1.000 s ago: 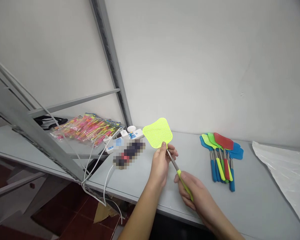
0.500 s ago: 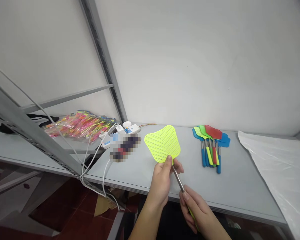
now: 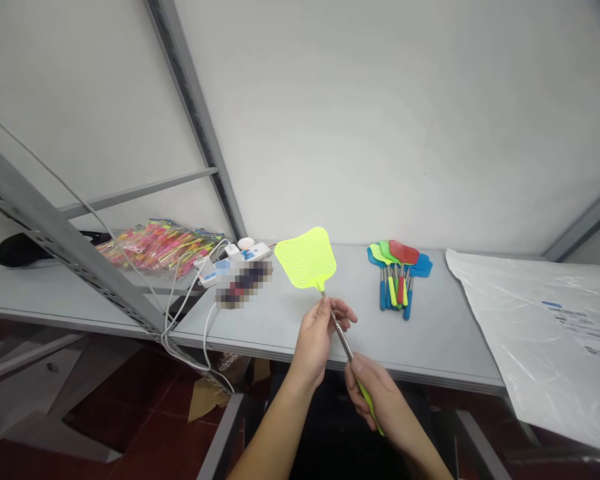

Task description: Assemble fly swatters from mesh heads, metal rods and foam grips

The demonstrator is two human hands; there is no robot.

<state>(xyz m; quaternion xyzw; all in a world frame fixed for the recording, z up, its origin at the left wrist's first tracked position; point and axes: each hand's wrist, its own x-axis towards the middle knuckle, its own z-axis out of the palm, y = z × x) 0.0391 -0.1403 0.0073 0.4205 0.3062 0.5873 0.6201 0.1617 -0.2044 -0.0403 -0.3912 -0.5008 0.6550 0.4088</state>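
The person holds a yellow fly swatter [image 3: 306, 258] up over the front edge of the grey bench [image 3: 440, 340]. The left hand [image 3: 316, 337] pinches the thin metal rod [image 3: 337, 329] just under the net head, with the thumb and fingers pressed on it. The right hand [image 3: 377, 400] is curled tight around the soft yellow grip at the low end. The swatter looks very light. The net head is thin plastic full of small holes, so it will likely bend and flop if pushed. The rod looks smooth and shiny, so it may slip in the fingers, and it seems to be the kind that slides longer or shorter, though that is hard to see from here. The soft grip is the best place to hold it. More swatters [image 3: 397, 275] in blue, green and red lie in a bunch on the bench, well apart from the hands. A clear plastic bag [image 3: 540, 327] lies on the right.
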